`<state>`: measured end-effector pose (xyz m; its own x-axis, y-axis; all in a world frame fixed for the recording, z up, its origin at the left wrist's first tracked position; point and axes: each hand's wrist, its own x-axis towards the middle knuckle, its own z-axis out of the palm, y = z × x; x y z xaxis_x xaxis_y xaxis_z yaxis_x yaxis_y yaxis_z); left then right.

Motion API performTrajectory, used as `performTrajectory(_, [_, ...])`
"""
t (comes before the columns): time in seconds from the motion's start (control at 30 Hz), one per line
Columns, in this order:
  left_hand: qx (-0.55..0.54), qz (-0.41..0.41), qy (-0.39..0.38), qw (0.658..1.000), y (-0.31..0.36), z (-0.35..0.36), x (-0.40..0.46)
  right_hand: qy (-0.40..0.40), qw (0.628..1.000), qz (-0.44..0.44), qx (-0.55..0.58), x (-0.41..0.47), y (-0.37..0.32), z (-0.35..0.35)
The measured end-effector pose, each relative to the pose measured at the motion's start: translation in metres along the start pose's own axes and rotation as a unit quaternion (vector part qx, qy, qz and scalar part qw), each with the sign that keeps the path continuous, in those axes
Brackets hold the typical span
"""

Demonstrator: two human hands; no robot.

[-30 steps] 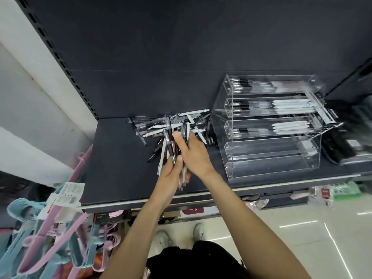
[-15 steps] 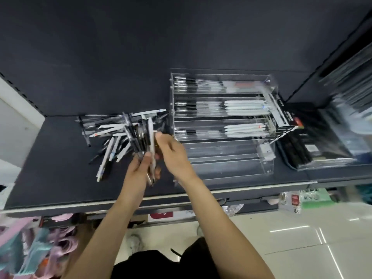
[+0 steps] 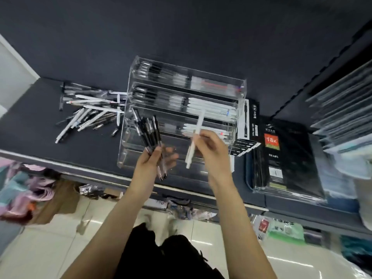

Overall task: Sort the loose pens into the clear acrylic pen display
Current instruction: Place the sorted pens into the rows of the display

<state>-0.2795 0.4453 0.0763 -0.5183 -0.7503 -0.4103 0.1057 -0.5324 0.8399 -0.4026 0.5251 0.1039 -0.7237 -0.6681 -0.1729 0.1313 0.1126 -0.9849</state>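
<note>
A clear acrylic pen display (image 3: 240, 91) with stepped tiers stands on the dark shelf; its upper tiers hold black and white pens, and the lowest tiers look empty. My left hand (image 3: 153, 162) grips a bundle of black pens (image 3: 149, 132) in front of the display's left side. My right hand (image 3: 211, 154) holds a single white pen (image 3: 194, 141) nearly upright in front of the display's middle tiers. A pile of loose pens (image 3: 90, 109) lies on the shelf to the left of the display.
Black packaged notebooks (image 3: 281, 158) lie to the right of the display, with clear-wrapped stock (image 3: 342, 109) stacked further right. The shelf's front edge (image 3: 80, 170) runs below my hands. Pastel hangers (image 3: 22, 190) hang at lower left, and packets sit on the tiled floor.
Both hands have left the loose pile and moved right, in front of the display. My right hand has drawn a white pen out of the bundle, and the view has swung right.
</note>
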Motion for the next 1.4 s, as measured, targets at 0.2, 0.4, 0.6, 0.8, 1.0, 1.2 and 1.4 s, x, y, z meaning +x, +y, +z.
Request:
performTrajectory(0.2, [-0.022, -0.002, 0.051, 0.998, 0.004, -0.012, 0.003, -0.024, 0.913, -0.203, -0.354, 0.039, -0.010, -0.062])
performTrajectory(0.4, [-0.071, -0.018, 0.049, 0.996, -0.001, -0.015, 0.012, -0.087, 0.667, -0.319, -0.668, 0.089, 0.006, -0.040])
performTrajectory(0.6, [-0.081, -0.020, 0.042, 0.996, -0.001, -0.021, 0.014, -0.095, 0.582, -0.298, -0.751, 0.105, 0.019, -0.046])
performTrajectory(0.8, [-0.082, -0.032, 0.040, 0.995, 0.000, -0.027, 0.016, -0.114, 0.609, -0.275, -0.735, 0.101, 0.012, -0.058])
performTrajectory(1.0, [-0.077, -0.052, 0.039, 0.995, 0.002, -0.025, 0.020, -0.156, 0.583, -0.220, -0.766, 0.111, -0.004, -0.049])
performTrajectory(1.2, [-0.078, -0.054, 0.042, 0.995, 0.006, -0.021, 0.018, -0.185, 0.613, -0.199, -0.742, 0.115, -0.012, -0.051])
performTrajectory(1.4, [-0.075, -0.052, 0.032, 0.995, 0.008, -0.020, 0.019, -0.157, 0.602, -0.231, -0.748, 0.110, -0.007, -0.054])
